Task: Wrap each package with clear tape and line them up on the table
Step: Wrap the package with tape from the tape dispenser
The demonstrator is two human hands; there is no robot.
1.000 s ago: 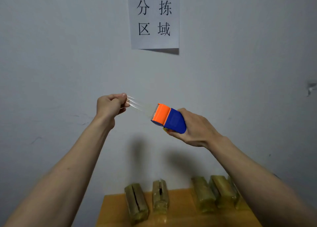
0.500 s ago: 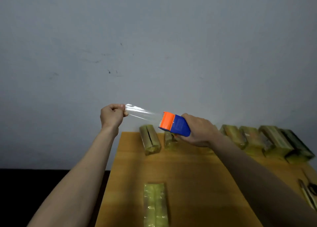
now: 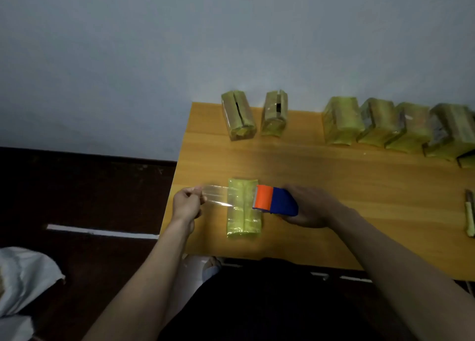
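While hands stretch tape, seven packages line the table, one more package lies below

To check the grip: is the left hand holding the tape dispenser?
No, the left hand pinches the free tape end, while the right hand holds the dispenser over the package.

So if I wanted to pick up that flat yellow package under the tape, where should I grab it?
Probably by its two long sides near the bottom end, coming from above: the package lies flat, and the stretched tape and dispenser cross its upper half.
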